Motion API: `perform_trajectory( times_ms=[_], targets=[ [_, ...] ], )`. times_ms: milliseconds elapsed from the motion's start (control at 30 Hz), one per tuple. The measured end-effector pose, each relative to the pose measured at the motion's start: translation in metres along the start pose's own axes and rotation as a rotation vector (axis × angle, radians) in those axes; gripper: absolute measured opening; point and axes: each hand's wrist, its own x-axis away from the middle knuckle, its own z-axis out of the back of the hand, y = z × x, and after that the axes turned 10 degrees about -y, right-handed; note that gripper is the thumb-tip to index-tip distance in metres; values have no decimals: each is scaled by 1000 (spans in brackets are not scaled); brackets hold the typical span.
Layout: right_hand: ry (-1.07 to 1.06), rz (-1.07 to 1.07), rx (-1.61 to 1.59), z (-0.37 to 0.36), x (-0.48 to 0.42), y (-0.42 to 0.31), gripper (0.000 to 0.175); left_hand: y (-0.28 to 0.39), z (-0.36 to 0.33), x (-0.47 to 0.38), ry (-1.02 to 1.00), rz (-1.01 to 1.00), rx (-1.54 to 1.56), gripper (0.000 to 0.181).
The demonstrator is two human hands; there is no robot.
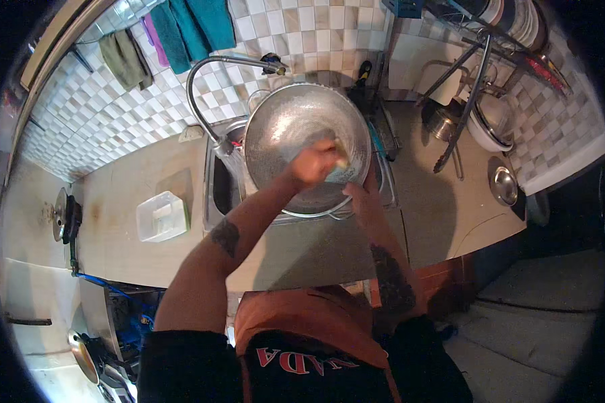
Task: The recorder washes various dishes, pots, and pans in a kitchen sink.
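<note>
A large round metal strainer [287, 126] is tilted up over the steel sink [213, 214], its perforated inner face towards me. My right hand [359, 194] grips its near right rim, the thumb showing on the inside. My left hand [316, 160] is blurred, its fingers curled around a small yellowish scrubbing pad [342, 153], which is against the inside of the strainer. Left of the strainer stands a flexible metal faucet [196, 95], arching over behind it. Much of the sink is hidden beneath the strainer.
A clear plastic tub [162, 217] stands on the left counter. Behind the sink hang teal towels [194, 32]. To the right are a small pot [441, 123], stacked bowls [491, 123], a metal lid [503, 186] and a dish rack [504, 38] above.
</note>
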Motion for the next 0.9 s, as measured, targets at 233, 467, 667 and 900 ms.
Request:
perform_trajectory(
  times_ms=[233, 467, 667, 900],
  targets=[
    [145, 111, 60, -10, 6, 19, 77, -8, -6, 22, 74, 79, -20, 14],
    [-10, -69, 35, -5, 7, 5, 86, -29, 30, -5, 402, 589, -225, 19],
    [-146, -525, 313, -2, 3, -13, 85, 30, -23, 10, -204, 305, 524, 19],
    [177, -103, 324, 7, 11, -6, 85, -31, 93, 39, -733, 119, -1008, 28]
  ],
)
